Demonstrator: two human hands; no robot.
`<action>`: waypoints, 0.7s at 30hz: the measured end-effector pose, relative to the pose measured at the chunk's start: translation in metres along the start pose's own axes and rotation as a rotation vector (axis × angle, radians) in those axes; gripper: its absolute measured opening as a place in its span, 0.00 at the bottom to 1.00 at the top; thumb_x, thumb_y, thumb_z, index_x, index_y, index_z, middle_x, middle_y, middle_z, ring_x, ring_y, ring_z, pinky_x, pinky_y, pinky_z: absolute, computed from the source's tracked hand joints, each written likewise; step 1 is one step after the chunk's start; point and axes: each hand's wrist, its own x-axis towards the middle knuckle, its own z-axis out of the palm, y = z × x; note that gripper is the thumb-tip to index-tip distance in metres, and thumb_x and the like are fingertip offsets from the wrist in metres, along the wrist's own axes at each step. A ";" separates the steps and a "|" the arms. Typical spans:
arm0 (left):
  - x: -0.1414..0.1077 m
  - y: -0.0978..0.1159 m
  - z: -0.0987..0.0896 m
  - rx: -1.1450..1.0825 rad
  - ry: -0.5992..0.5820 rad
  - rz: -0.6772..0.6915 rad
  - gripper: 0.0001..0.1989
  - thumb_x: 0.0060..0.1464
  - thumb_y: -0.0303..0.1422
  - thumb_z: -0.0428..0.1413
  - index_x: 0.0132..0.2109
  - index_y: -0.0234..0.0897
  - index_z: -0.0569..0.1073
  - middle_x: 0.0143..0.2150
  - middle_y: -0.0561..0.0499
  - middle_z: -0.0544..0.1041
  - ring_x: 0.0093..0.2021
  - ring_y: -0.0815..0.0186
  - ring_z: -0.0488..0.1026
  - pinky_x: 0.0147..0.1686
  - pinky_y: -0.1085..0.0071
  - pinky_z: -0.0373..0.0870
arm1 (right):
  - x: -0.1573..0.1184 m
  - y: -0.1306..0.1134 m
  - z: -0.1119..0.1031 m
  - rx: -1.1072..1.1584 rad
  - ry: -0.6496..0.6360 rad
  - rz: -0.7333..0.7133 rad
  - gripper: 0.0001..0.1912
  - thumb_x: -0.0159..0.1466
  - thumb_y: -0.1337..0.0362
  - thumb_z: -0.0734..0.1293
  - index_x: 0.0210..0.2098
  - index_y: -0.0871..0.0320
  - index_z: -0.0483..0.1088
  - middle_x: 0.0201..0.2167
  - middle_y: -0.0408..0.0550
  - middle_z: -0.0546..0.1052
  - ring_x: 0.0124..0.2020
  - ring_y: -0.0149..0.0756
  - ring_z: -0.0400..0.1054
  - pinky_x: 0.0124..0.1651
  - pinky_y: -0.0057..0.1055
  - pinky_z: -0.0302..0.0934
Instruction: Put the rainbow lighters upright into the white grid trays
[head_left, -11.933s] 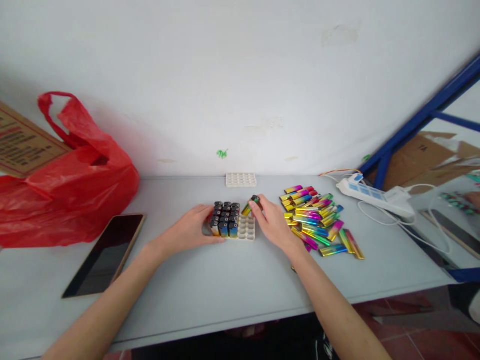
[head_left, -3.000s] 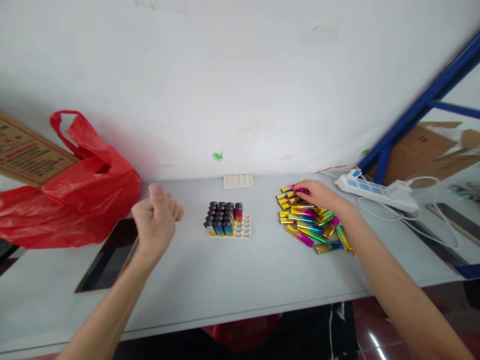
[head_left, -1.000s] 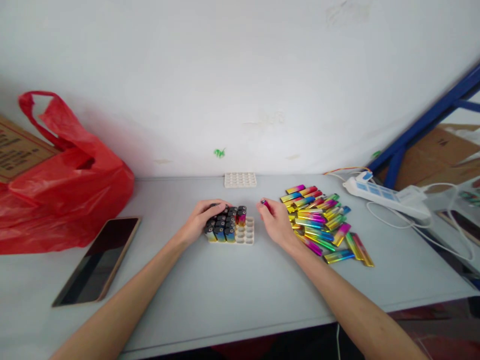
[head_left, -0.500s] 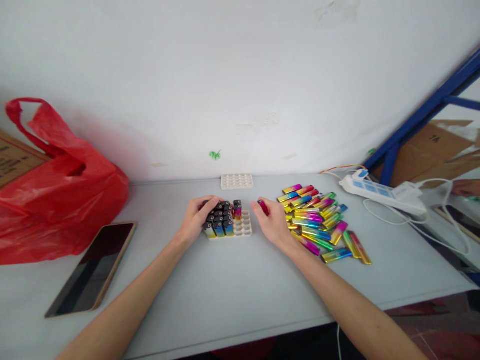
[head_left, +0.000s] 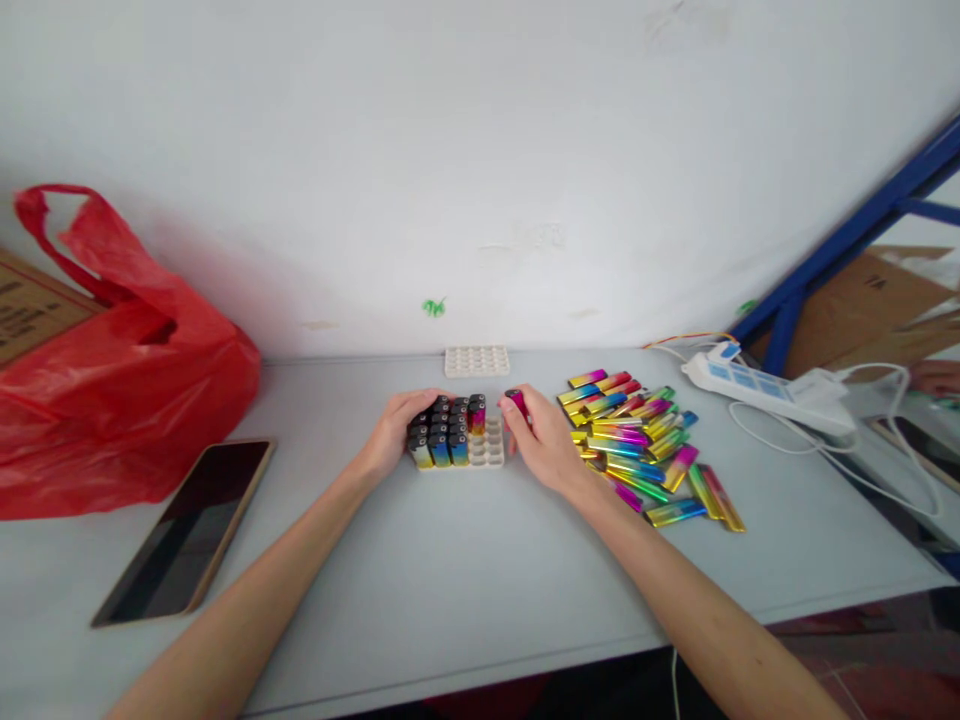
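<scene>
A white tray (head_left: pixel 487 452) with round holes stands on the table, its left part filled with upright lighters (head_left: pixel 449 436) with black tops and shiny coloured bodies. My left hand (head_left: pixel 396 428) is wrapped round the left side of the filled tray; some fingertips are hidden behind the lighters. Just right of the tray, my right hand (head_left: pixel 541 440) pinches a magenta lighter (head_left: pixel 516 398) upright, its black top showing between thumb and fingers. Several loose metallic lighters (head_left: pixel 626 440) lie piled beyond my right hand. The right part of the tray shows open holes.
A second white tray (head_left: pixel 477 361) lies against the wall. On the left are a red plastic bag (head_left: pixel 165 390) and a phone (head_left: pixel 187 535). A power strip (head_left: pixel 765 390) with white cables sits at the right, near a blue metal frame (head_left: pixel 847 235). Another person's hand (head_left: pixel 934 378) shows at the far right.
My right hand, with the magenta lighter, has come slightly closer to the tray, and the lighter stands more upright. My left thumb has shifted left off the lighter tops. The view has tilted slightly.
</scene>
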 end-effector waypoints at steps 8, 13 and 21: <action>-0.008 0.003 0.003 0.018 -0.032 0.022 0.19 0.53 0.46 0.60 0.38 0.33 0.85 0.37 0.44 0.85 0.41 0.52 0.80 0.45 0.61 0.76 | -0.003 -0.004 -0.002 -0.143 -0.049 -0.127 0.22 0.75 0.49 0.59 0.28 0.53 0.62 0.23 0.42 0.68 0.27 0.36 0.65 0.34 0.32 0.55; -0.007 0.002 0.003 0.057 -0.033 0.052 0.20 0.52 0.49 0.60 0.36 0.35 0.84 0.36 0.46 0.85 0.41 0.52 0.80 0.43 0.62 0.76 | -0.004 0.000 -0.002 -0.120 -0.156 -0.143 0.19 0.76 0.50 0.60 0.34 0.54 0.68 0.29 0.45 0.77 0.31 0.37 0.70 0.36 0.32 0.57; -0.006 0.003 0.003 0.075 -0.033 0.072 0.21 0.52 0.50 0.61 0.36 0.35 0.84 0.36 0.46 0.85 0.42 0.52 0.80 0.45 0.64 0.75 | -0.005 -0.010 -0.001 -0.438 -0.284 -0.264 0.16 0.76 0.51 0.60 0.42 0.55 0.71 0.36 0.52 0.80 0.34 0.42 0.73 0.37 0.34 0.57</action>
